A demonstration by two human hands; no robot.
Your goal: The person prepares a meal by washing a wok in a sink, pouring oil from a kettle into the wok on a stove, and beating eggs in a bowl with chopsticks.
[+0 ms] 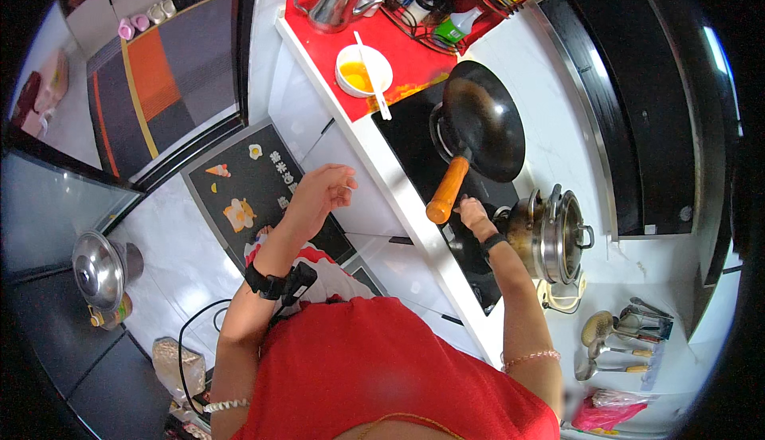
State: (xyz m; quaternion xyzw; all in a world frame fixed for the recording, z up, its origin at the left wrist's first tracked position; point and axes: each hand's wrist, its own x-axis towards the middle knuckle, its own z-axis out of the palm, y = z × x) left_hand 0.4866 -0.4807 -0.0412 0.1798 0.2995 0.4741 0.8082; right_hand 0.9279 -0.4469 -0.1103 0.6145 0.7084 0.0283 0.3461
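A black wok [487, 120] with a wooden handle [448, 189] sits on the black cooktop [406, 135]. My right hand [473, 210] is at the cooktop just right of that handle, its fingers partly hidden, so I cannot tell whether they grip anything. My left hand [327, 192] is raised in front of the counter, fingers loosely curled, holding nothing. Beyond the wok, on the red counter mat [311, 40], stands a white bowl [382, 61] of yellow-orange liquid that looks like beaten egg, with white chopsticks [372, 78] laid across it.
A steel lidded pot [541, 237] stands close to my right forearm. A steel kettle [337, 4] and a wire rack [418, 34] of bottles are at the mat's far end. Ladles [615, 350] hang at the right. The white counter edge [412, 219] runs between my hands.
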